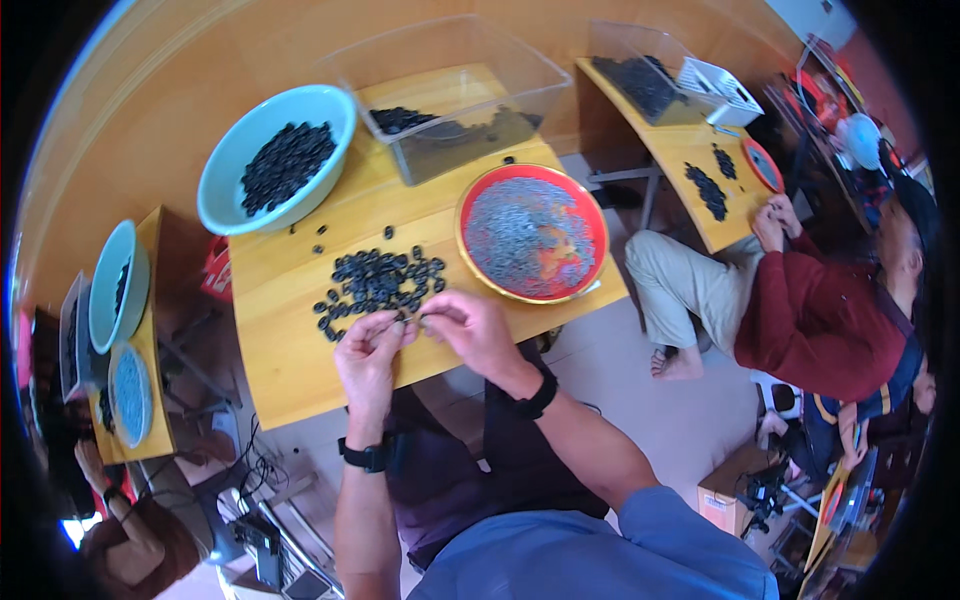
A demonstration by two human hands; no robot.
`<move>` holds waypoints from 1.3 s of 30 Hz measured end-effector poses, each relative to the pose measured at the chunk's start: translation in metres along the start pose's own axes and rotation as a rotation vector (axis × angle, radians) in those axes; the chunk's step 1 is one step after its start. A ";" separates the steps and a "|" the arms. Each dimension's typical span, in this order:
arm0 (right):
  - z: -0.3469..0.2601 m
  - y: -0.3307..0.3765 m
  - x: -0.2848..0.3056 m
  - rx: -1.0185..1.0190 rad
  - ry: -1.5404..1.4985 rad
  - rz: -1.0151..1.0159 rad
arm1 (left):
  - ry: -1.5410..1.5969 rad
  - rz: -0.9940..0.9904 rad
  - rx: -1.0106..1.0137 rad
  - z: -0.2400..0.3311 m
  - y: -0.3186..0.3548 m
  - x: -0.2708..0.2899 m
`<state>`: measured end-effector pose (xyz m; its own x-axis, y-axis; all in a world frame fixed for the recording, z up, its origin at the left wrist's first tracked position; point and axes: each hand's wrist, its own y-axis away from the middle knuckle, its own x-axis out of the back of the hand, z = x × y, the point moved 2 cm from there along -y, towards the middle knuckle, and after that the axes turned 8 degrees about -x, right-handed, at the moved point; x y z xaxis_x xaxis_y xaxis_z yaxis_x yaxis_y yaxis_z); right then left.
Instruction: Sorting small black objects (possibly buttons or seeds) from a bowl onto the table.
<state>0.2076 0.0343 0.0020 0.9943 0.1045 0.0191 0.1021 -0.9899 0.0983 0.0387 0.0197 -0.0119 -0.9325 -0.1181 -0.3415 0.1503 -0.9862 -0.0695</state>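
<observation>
My left hand (pixel 368 358) is closed in a pinch on a small black part (pixel 401 318), just over the near edge of the wooden table (pixel 290 390). Close beside it, my right hand (pixel 478 335) has thumb and finger pressed together; what sits between those fingertips is too small to name. Beyond both hands lies a loose pile of small, rounded black parts (pixel 375 280). To the right of that pile, a round red tray (pixel 600 235) with a gold rim holds many thin grey pieces (pixel 510 225).
A light-green basin (pixel 215 190) of black parts stands at the back left, beside a clear plastic bin (pixel 480 55) of dark pieces. At the right, a person in a dark red top (pixel 820 310) works at another table (pixel 665 150). Another person's arm (pixel 130 520) shows at lower left.
</observation>
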 end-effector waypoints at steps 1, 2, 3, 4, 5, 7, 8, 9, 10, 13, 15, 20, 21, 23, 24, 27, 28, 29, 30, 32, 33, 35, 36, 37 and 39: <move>0.004 -0.002 0.004 -0.011 -0.134 -0.025 | -0.016 -0.007 -0.002 0.001 -0.001 -0.004; 0.007 -0.004 0.009 -0.023 -0.160 -0.044 | -0.029 -0.014 -0.001 0.000 -0.001 -0.006; 0.007 -0.005 0.012 -0.019 -0.200 -0.055 | -0.048 -0.005 -0.004 0.001 0.000 -0.008; 0.008 -0.007 0.013 -0.016 -0.238 -0.064 | -0.054 0.009 -0.006 0.002 0.000 -0.007; 0.007 -0.007 0.013 -0.020 -0.239 -0.073 | -0.055 0.007 0.004 0.002 0.000 -0.007; 0.004 -0.007 0.013 -0.059 -0.254 -0.090 | -0.066 0.003 0.018 0.002 0.000 -0.005; 0.005 -0.007 0.011 -0.062 -0.254 -0.093 | -0.067 0.007 0.020 0.003 0.000 -0.005; 0.006 -0.007 0.009 -0.056 -0.258 -0.098 | -0.069 0.000 0.027 0.004 -0.001 -0.005; 0.007 -0.007 0.008 -0.049 -0.262 -0.102 | -0.071 -0.007 0.034 0.004 -0.001 -0.005; 0.005 -0.008 0.008 -0.048 -0.189 -0.113 | -0.090 -0.009 0.040 0.006 -0.001 -0.008; 0.001 -0.007 0.007 -0.051 -0.175 -0.118 | -0.099 -0.007 0.041 0.007 -0.001 -0.010; 0.003 -0.007 0.006 -0.067 -0.192 -0.131 | -0.122 -0.010 0.048 0.005 -0.002 -0.007; 0.002 -0.007 0.006 -0.066 -0.190 -0.126 | -0.122 -0.014 0.048 0.005 -0.002 -0.007; 0.002 -0.007 0.007 -0.066 -0.190 -0.121 | -0.124 -0.019 0.049 0.005 -0.002 -0.007; 0.002 -0.007 0.007 -0.051 -0.144 -0.124 | -0.115 -0.020 0.050 0.005 -0.002 -0.007; 0.000 -0.007 0.008 -0.010 -0.041 -0.120 | -0.113 -0.023 0.053 0.005 -0.002 -0.007; -0.001 -0.007 0.009 0.017 0.018 -0.112 | -0.116 -0.026 0.054 0.005 -0.002 -0.007; -0.002 -0.007 0.010 0.016 0.017 -0.112 | -0.118 -0.026 0.055 0.005 -0.002 -0.007; -0.002 -0.007 0.010 0.025 0.044 -0.116 | -0.118 -0.029 0.059 0.005 -0.002 -0.008; -0.002 -0.007 0.009 0.034 0.070 -0.121 | -0.119 -0.031 0.063 0.004 -0.003 -0.008; -0.001 -0.007 0.007 -0.002 -0.011 -0.113 | -0.128 -0.035 0.070 0.004 -0.003 -0.008; 0.001 -0.008 0.007 -0.038 -0.092 -0.105 | -0.138 -0.039 0.077 0.004 -0.003 -0.008; 0.002 -0.008 0.007 -0.055 -0.117 -0.117 | -0.142 -0.040 0.082 0.005 -0.003 -0.008; 0.003 -0.009 0.007 -0.072 -0.141 -0.130 | -0.146 -0.040 0.086 0.005 -0.003 -0.008; 0.003 -0.009 0.008 -0.060 -0.151 -0.132 | -0.147 -0.033 0.094 0.007 -0.004 -0.009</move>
<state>0.2146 0.0439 -0.0015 0.9660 0.2129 -0.1468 0.2344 -0.9606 0.1495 0.0443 0.0234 -0.0019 -0.9755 -0.0940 -0.1988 0.0935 -0.9955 0.0121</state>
